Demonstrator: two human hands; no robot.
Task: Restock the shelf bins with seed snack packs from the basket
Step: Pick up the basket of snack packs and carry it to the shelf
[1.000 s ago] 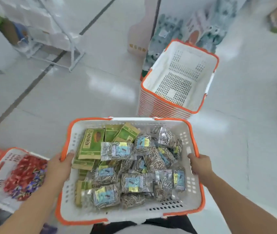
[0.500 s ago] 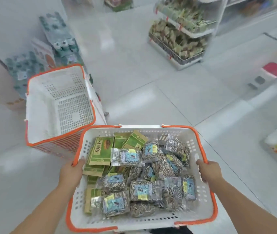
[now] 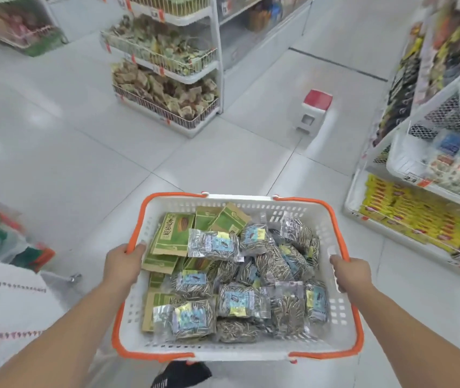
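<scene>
Seed snack packs [image 3: 231,278] fill basket [image 3: 343,312], left hand [image 3: 123,264], right hand [image 3: 352,273] gripping rims; stacked baskets gone, shelf bins [image 3: 167,77] now far, stool [image 3: 314,110] right.

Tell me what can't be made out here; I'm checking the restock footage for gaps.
Head view only:
- Basket: lower packs are buried under the clear seed packs and green packs.
- Right shelf: motion-blurred and cut off by the edge; labels unreadable.
- Far shelf bins: contents too small to identify.
- Left hand and right hand: fingers hidden by the rim.
</scene>
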